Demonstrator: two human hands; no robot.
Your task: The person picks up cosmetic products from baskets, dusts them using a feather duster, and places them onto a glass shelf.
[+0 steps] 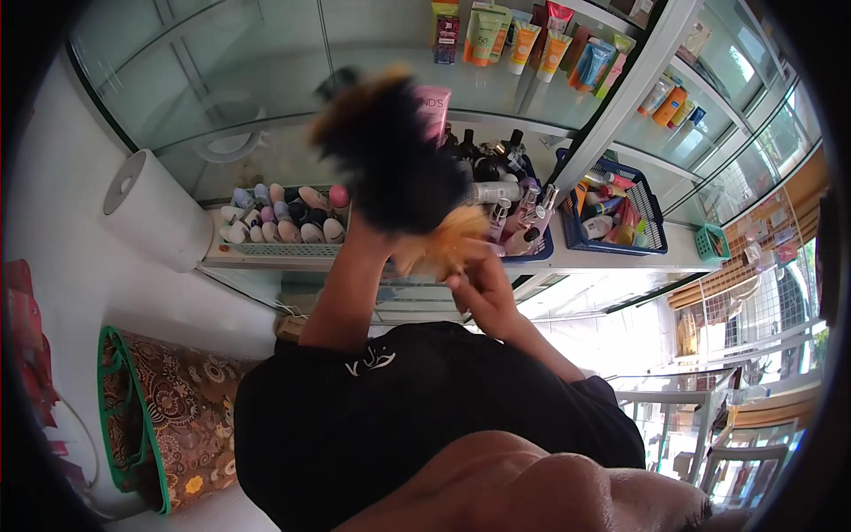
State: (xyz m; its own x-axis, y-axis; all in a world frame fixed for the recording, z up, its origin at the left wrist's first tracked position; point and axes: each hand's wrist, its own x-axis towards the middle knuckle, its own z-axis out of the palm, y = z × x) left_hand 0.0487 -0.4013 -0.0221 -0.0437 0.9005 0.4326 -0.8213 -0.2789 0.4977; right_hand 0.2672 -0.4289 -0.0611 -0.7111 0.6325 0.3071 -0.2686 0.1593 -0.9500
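A feather duster [399, 168] with black and tan feathers, smeared by motion, is raised over the counter in front of me. My right hand [486, 288] is closed at its tan lower end; the handle is not clearly visible. Only the wrist side of my left hand [376, 232] shows, since the dark feathers cover its fingers. A pink tube [434, 108] is partly visible behind the duster; what supports it is hidden. Near my left wrist, a green basket [284, 250] holds several egg-shaped roll-on bottles. Right of the duster, several bottles [523, 213] stand in a blue basket.
Glass shelves [381, 89] of the cabinet hold several upright tubes [525, 46]. A blue basket [620, 241] of mixed packages and a small green basket [709, 241] stand to the right. A white cylinder [160, 208] is at the left, above a patterned bag [191, 408].
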